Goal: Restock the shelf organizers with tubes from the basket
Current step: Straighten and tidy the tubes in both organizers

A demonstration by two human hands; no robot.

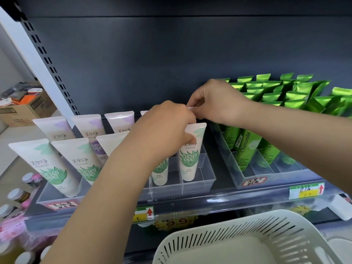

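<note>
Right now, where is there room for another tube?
Empty: the left clear organizer's front-right compartments, around the aloe tube, and the right organizer's front row. Crowded: Chamomile tubes behind it; left hand grips the aloe tube, right hand pinches a back tube.

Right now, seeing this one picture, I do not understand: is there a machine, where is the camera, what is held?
No machine: the grips are a person's bare hands, filmed by a head-worn camera looking down. The left hand holds a white tube standing in a clear organizer. The right hand seems to pinch the flat end of a second tube behind it. Green tubes stand in the neighbouring organizer. A white basket sits below.
</note>
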